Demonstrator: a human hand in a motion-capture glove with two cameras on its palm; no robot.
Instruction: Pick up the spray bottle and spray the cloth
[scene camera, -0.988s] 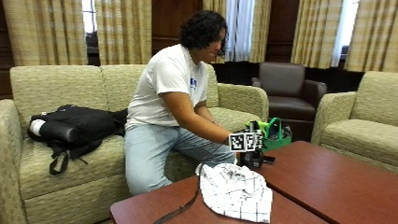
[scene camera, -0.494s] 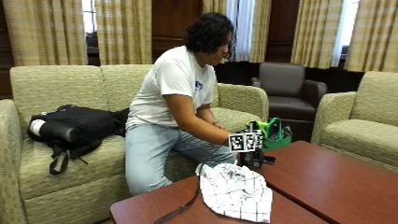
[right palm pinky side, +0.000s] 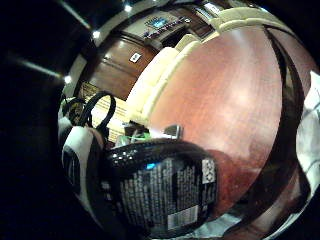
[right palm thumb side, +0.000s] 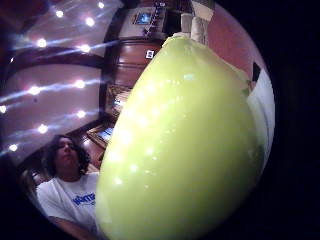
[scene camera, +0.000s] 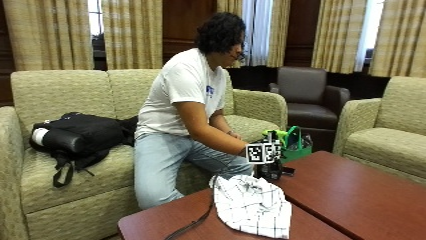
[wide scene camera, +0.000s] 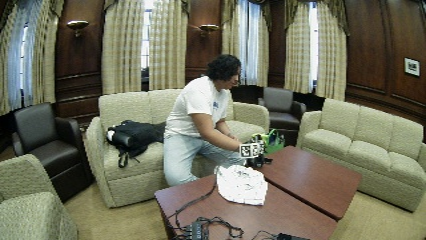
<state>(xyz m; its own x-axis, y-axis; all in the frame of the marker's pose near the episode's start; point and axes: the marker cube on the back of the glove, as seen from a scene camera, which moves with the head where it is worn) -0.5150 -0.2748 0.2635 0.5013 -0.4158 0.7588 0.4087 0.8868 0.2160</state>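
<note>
The spray bottle (scene camera: 275, 136) stands on the red-brown table (scene camera: 353, 195) at its edge nearest the seated person. Only its green top shows above my gloved right hand (scene camera: 269, 169), which is wrapped around it. Its yellow-green body (right palm thumb side: 185, 145) fills the thumb side palm view. Its dark labelled lower part (right palm pinky side: 165, 195) lies close in the little finger side palm view. A white checked cloth (scene camera: 251, 205) lies crumpled on the table just in front of the hand, and its edge shows as the cloth (right palm pinky side: 312, 125) beside the bottle.
A green bag (scene camera: 297, 146) with a black handle sits right behind the bottle. A black backpack (scene camera: 80, 137) lies on the sofa. A cable (scene camera: 193, 225) runs from under the cloth towards black gear (wide scene camera: 206, 229) at the table's near end. Armchairs (scene camera: 389, 135) ring the table.
</note>
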